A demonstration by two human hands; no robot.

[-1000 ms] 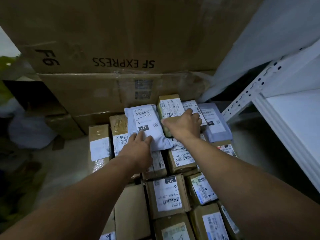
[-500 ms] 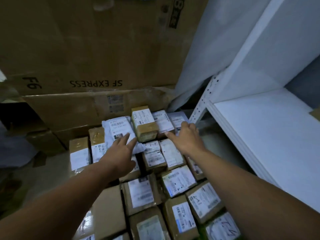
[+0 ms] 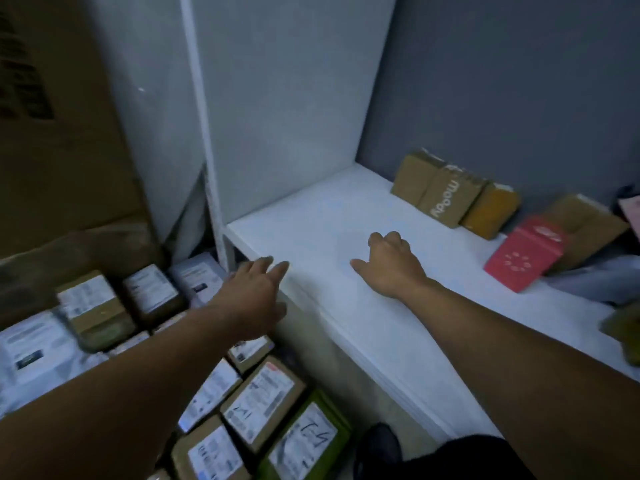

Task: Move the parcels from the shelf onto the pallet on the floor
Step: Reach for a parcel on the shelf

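The left fingers [image 3: 275, 269] lie straight and spread, holding nothing, with the left hand [image 3: 252, 292] at the front corner of the shelf [image 3: 311, 220], above the stacked parcels [image 3: 259, 400] lower down. The right fingers [image 3: 388, 239] curl loosely, thumb out, empty; the right hand [image 3: 388, 268] is over the shelf. At its back, well apart from both hands, stand brown boxes [image 3: 440, 195] and a red box [image 3: 523, 258].

White shelf [image 3: 311, 220] with brown parcels [image 3: 446, 195], red box [image 3: 523, 254]
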